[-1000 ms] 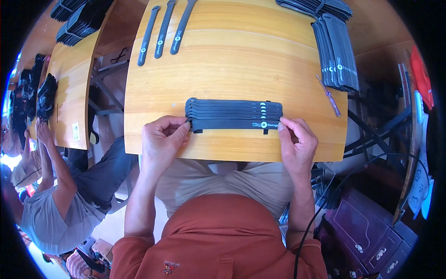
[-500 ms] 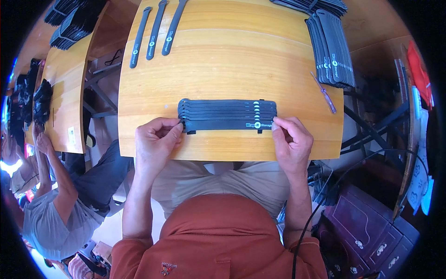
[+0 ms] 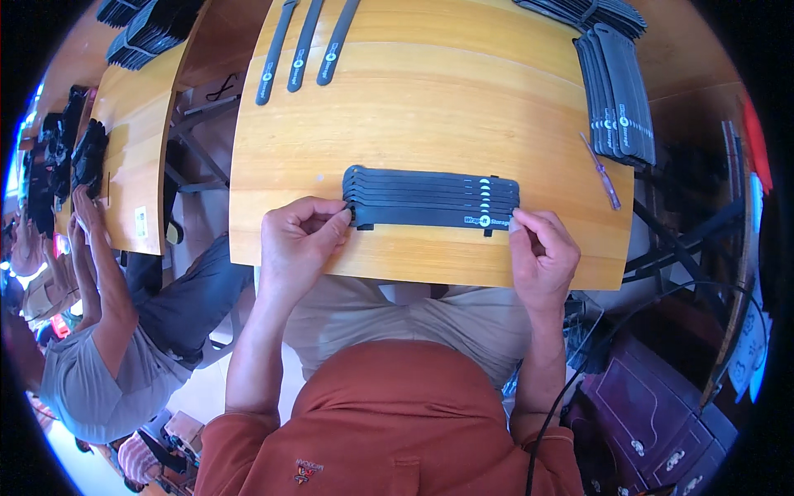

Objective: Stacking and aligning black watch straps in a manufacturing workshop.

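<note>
Several dark grey fabric straps (image 3: 430, 183) lie across the table in front of me, fanned so that each one's long edge shows. The nearest strap (image 3: 405, 217) lies on top and bears pale printing towards its right end. My left hand (image 3: 299, 238) is closed in a pinch on that strap's left end, thumb against forefinger. At its right end, my right hand (image 3: 543, 255) pinches the corner the same way. Small black tabs (image 3: 365, 226) stick out beneath the near edge. Fingertips hide both extreme ends of the strap.
Three single straps (image 3: 308, 45) lie at the far left of the wooden table (image 3: 447, 107). A purple-handled screwdriver (image 3: 606, 183) rests near the right edge, beside a strap stack (image 3: 622, 91). Left, a co-worker (image 3: 112, 364) sits at another table (image 3: 136, 165). A black cable (image 3: 571, 382) runs past my right arm.
The whole view has shifted, so the table and straps sit farther right in the picture. Both hands keep their pinch at the strap ends, with no clear movement against the straps.
</note>
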Available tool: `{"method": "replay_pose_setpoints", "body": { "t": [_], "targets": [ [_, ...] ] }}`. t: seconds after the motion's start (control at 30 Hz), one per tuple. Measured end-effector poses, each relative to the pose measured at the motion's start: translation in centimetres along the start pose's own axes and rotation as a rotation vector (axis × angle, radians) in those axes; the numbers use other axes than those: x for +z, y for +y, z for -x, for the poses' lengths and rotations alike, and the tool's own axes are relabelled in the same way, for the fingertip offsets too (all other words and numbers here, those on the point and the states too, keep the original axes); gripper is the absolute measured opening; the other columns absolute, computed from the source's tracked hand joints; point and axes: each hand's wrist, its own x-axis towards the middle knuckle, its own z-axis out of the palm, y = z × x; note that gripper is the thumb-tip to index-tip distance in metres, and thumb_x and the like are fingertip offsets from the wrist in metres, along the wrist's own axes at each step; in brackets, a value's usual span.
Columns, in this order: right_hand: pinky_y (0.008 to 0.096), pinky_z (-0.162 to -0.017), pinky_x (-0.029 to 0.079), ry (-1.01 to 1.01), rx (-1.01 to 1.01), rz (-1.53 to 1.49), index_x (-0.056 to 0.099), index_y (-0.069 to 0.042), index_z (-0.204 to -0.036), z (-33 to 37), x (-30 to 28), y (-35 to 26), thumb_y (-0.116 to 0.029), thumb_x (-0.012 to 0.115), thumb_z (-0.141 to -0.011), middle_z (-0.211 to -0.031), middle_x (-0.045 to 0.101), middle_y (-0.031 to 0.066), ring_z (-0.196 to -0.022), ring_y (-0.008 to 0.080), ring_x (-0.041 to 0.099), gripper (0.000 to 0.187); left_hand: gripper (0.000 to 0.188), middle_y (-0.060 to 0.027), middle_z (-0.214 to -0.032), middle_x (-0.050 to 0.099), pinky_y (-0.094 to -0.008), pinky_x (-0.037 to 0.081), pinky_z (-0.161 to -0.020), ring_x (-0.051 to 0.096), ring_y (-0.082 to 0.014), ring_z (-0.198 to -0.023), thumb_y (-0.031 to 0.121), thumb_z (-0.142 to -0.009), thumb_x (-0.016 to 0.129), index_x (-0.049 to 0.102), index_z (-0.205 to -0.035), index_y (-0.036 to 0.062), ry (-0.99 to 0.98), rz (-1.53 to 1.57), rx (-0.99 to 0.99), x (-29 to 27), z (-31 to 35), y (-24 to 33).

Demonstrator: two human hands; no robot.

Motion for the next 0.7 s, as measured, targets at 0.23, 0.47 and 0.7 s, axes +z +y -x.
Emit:
{"method": "replay_pose_setpoints", "body": {
  "t": [0.23,0.47,0.7],
  "targets": [
    [0.0250,-0.057,0.048,0.002,0.014,-0.005,0.074,0.003,-0.098,0.12,0.10,0.01,0.003,0.072,-0.090,-0.084,0.069,0.0092,-0.066,0.0120,0.064,0.008,0.010,-0.0051,-0.078,0.073,-0.0206,0.052,-0.061,0.064,-0.0061,-0.067,0.004,-0.097,0.074,0.075,-0.101,-0.0060,-0.009,0.015,0.012,-0.03,0.17,0.30],
    [0.0256,-0.058,0.049,-0.009,0.009,0.014,0.074,0.004,-0.098,0.06,0.01,-0.18,0.005,0.072,-0.090,-0.085,0.069,0.0101,-0.067,0.0133,0.065,0.009,0.011,-0.0051,-0.078,0.073,-0.0208,0.052,-0.061,0.064,-0.0063,-0.067,0.004,-0.097,0.074,0.075,-0.101,-0.0061,-0.005,0.021,0.000,-0.10,0.13,0.01],
    [0.0263,-0.059,0.051,-0.012,0.019,0.008,0.074,0.004,-0.100,0.07,-0.03,-0.03,0.004,0.072,-0.090,-0.086,0.069,0.0110,-0.069,0.0143,0.066,0.010,0.011,-0.0053,-0.079,0.073,-0.0209,0.054,-0.062,0.065,-0.0063,-0.068,0.004,-0.097,0.074,0.074,-0.102,-0.0064,-0.027,0.012,0.020,-0.22,0.02,-0.30]
  ]
}}
